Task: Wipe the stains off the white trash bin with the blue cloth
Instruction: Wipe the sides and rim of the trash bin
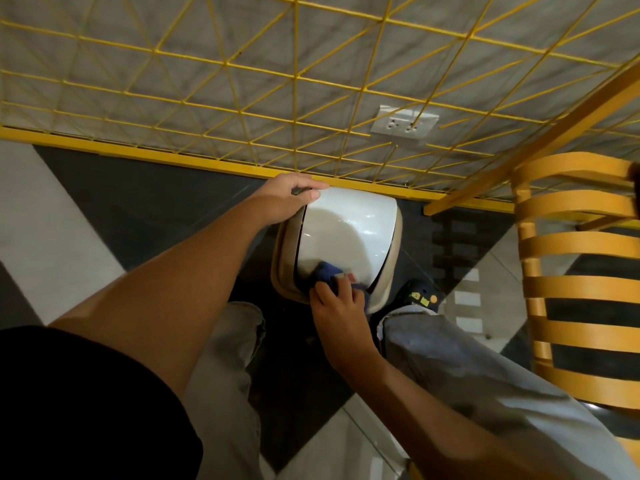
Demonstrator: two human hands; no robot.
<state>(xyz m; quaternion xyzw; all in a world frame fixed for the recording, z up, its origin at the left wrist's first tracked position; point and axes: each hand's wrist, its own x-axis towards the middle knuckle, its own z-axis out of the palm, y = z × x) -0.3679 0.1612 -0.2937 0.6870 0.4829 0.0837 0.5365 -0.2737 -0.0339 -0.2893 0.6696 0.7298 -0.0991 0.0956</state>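
Note:
The white trash bin (349, 230) stands on the floor below me, against the base of a yellow wire fence; its glossy domed lid has a beige rim. My left hand (289, 199) grips the far left corner of the lid, fingers curled over its edge. My right hand (337, 303) holds the blue cloth (327, 271) bunched against the near part of the lid, by a small red sticker. Most of the cloth is hidden under my fingers.
The yellow wire fence (298, 109) runs along the wall just behind the bin, with a wall socket (403, 124) behind it. A wooden slatted chair (581, 271) stands close on the right. My legs and a shoe (420, 296) flank the bin on the black-and-white tiles.

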